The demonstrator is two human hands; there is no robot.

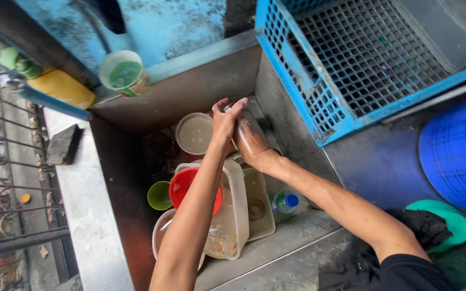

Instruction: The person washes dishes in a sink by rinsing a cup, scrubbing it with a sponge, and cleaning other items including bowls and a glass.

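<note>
Crowded sink (190, 91), both hands (227, 126) gripping glass (250, 137), mid-basin

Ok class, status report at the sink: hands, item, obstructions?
Both hands, left hand and right hand, on a clear glass above the sink. Red bowl and tubs piled below.

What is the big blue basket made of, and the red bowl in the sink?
The blue basket looks like hard moulded plastic: a matte lattice of small square holes with thick ribs. The red bowl also seems plastic, with a smooth, slightly shiny, evenly coloured thin rim, though enamel cannot be ruled out.
</note>
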